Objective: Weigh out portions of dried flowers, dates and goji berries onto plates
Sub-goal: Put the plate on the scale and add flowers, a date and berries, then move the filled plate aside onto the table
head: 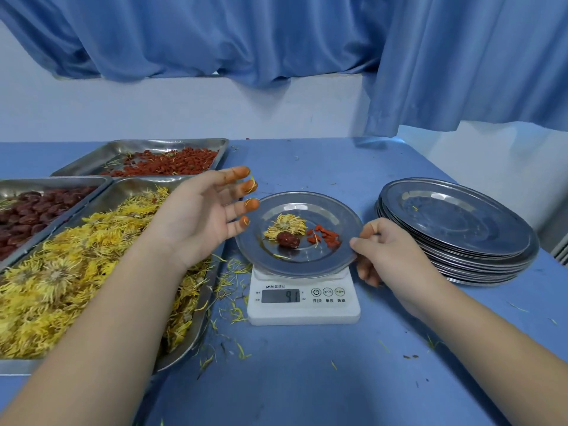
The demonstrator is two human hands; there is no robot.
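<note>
- Three ingredients lie on the plate: one dried flower, one date touching it, and a small scatter of goji berries just beside.
- The plate rests on the scale, near the middle of the table. The display seems to read 91, though any decimal point is too small to tell.
- The portion looks complete, so I judge the plate is about to come off. Lifting it level and slowly would keep the berries from sliding.
- The right hand pinches the plate's right rim, thumb on top, fingers curled under. That one-sided pinch may want support.
- The left hand hovers by the plate's left rim, orange-tipped fingers spread, holding nothing.
- A stack of plates sits toward the table's right edge. The flower tray, date tray and goji tray crowd its left edge.
</note>
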